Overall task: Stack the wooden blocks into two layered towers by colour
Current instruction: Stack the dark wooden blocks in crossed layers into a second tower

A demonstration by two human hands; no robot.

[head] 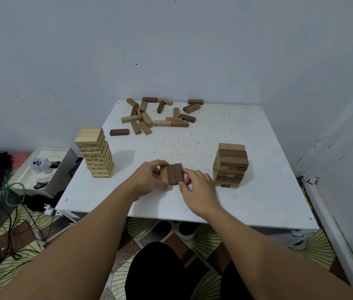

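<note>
- Both hands grip one set of three dark blocks (172, 173) laid side by side near the middle of the white table (257, 191): the left hand (149, 179) curls its fingers and thumb round the set's left side, and the right hand (197, 188) pinches its right side.
- Whether the set rests on the table or is lifted just off it cannot be told.
- At the near left edge stands the pale tower (95, 152), tall and upright.
- At the near right stands the dark tower (230, 165), shorter, with its top layers sitting slightly out of line with the lower ones.
- Far across the table lies a loose heap of blocks (160, 115), pale and dark mixed, with one dark block (119, 132) lying apart to its left.
- Risk: the three blocks are held only by side pressure, so the middle one could slip out if the squeeze slackens.
- Risk: setting the set down off centre could worsen the dark tower's skewed top, and a knock from the wrist could topple it.
- Beside the table on the left, a white tray (25, 176) on the floor holds a pale, frosted-looking object; what it is cannot be made out.
</note>
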